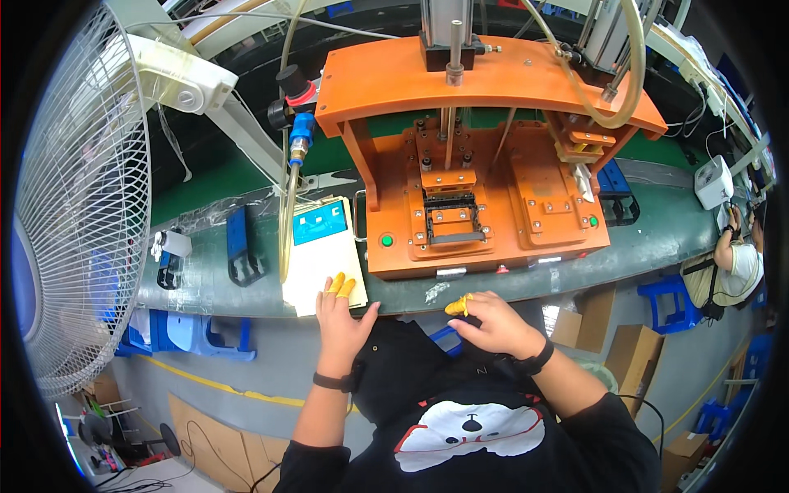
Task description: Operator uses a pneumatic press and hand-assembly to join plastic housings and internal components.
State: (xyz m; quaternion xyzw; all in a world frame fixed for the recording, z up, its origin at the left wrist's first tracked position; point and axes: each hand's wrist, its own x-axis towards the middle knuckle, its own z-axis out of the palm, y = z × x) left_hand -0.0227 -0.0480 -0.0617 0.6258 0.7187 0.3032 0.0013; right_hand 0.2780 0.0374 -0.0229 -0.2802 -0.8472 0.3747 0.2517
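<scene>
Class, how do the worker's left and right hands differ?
The left hand has its fingers extended forward; the right hand has bent fingers pointing leftward. The left hand is over the white sheet; the right hand is well to its right. Both wear yellow finger cots and dark wristbands.

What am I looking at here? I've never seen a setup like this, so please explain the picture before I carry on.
There is one view, from a fisheye camera on a person's head looking down, so straight edges bend near the rim. No robot: you see the person's own hands, with yellow covers on some fingers. The left hand rests on pale sheets; the right hand is in front of the orange machine, and I can't make out anything held in it. A black frame sits at the machine's left station. Blue-and-black parts lie on the green surface, and a fan stands far left.
</scene>
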